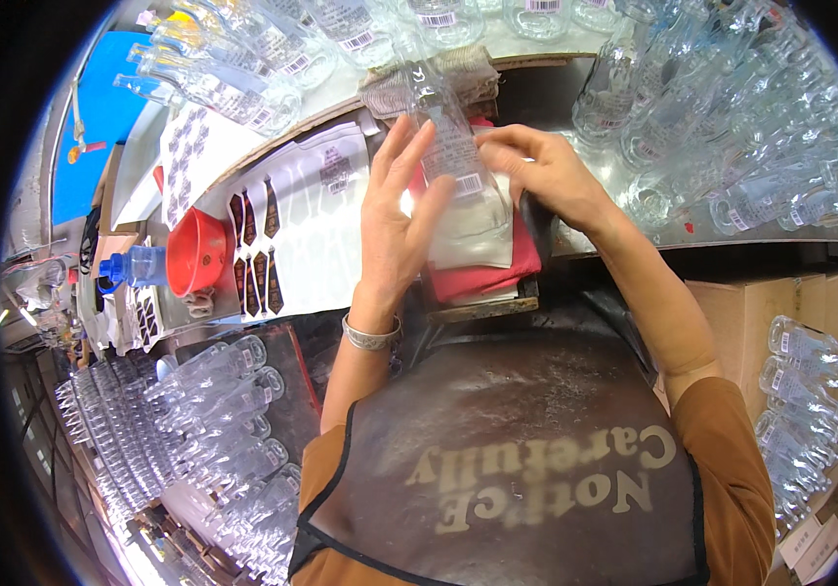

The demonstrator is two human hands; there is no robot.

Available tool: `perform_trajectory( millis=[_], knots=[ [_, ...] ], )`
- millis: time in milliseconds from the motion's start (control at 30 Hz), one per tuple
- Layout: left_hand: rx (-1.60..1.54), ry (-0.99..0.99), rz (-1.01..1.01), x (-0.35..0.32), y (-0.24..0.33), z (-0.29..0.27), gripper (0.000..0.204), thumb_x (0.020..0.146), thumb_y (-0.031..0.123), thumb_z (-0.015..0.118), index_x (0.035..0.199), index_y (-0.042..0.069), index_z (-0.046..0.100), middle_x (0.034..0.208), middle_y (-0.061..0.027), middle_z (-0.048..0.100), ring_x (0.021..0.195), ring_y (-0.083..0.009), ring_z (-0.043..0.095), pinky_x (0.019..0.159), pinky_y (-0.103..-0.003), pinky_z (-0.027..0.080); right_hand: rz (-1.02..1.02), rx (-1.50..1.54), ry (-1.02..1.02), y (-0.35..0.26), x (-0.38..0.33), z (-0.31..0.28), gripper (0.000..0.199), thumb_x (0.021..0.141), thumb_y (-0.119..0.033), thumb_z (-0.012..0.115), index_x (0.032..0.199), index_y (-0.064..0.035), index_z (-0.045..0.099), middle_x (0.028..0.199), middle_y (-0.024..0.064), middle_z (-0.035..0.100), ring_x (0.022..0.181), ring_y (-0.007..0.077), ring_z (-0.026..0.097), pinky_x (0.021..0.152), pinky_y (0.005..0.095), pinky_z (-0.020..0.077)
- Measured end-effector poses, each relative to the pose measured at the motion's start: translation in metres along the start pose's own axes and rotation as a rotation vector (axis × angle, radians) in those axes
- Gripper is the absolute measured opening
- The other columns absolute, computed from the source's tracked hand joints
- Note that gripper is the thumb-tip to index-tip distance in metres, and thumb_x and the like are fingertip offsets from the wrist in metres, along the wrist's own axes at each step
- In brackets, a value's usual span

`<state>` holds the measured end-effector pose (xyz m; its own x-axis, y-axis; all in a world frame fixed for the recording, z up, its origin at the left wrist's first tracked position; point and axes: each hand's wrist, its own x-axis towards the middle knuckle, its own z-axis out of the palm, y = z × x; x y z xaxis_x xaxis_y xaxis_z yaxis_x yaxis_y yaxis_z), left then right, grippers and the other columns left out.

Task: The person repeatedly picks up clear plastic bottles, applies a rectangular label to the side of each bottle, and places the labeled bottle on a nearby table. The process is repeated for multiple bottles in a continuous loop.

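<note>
A clear glass bottle [450,146] with white print and a barcode lies before me, its neck pointing away and propped on a rolled grey cloth [478,76]. My left hand [395,215] is at the bottle's left side, open, with fingers and thumb spread. On the other side, my right hand [551,181] is closed, thumb and fingertips together by the bottle's edge; what they pinch is too small to tell. Beneath the bottle are a folded white cloth [482,244] and a pinkish-red cloth [492,281].
Left of the work spot lie a sheet of dark tie-shaped labels [272,278], a red bowl [194,259] and a blue-capped plastic bottle [141,266]. Many glass bottles [624,98] crowd the far table. More bottles [233,376] stand low at left, near cardboard boxes [746,313] at right.
</note>
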<state>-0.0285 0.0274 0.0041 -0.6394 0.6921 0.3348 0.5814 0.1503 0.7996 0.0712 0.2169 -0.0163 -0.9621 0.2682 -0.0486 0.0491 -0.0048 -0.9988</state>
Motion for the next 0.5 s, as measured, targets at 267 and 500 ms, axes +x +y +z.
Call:
perform_trajectory(
  millis=[267, 500],
  knots=[
    [0.052, 0.001, 0.017, -0.002, -0.001, -0.001, 0.052, 0.094, 0.018, 0.068, 0.144, 0.01, 0.055, 0.155, -0.0179, 0.042, 0.141, -0.0298, 0.043, 0.111, -0.04, 0.039, 0.018, 0.536, 0.262, 0.004, -0.006, -0.013, 0.026, 0.098, -0.021, 0.062, 0.112, 0.0003, 0.064, 0.105, 0.0079, 0.068, 0.097, 0.0154, 0.065, 0.088, 0.0298, 0.0518],
    [-0.02, -0.006, -0.027, -0.009, -0.006, -0.005, 0.076, 0.09, 0.023, 0.074, 0.154, 0.004, 0.037, 0.155, -0.018, 0.042, 0.141, -0.0291, 0.044, 0.114, -0.042, 0.037, -0.581, -0.593, 0.369, -0.056, 0.03, -0.013, 0.029, 0.09, -0.01, 0.066, 0.118, -0.0022, 0.067, 0.112, 0.0121, 0.071, 0.096, 0.0181, 0.068, 0.085, 0.03, 0.0529]
  ],
)
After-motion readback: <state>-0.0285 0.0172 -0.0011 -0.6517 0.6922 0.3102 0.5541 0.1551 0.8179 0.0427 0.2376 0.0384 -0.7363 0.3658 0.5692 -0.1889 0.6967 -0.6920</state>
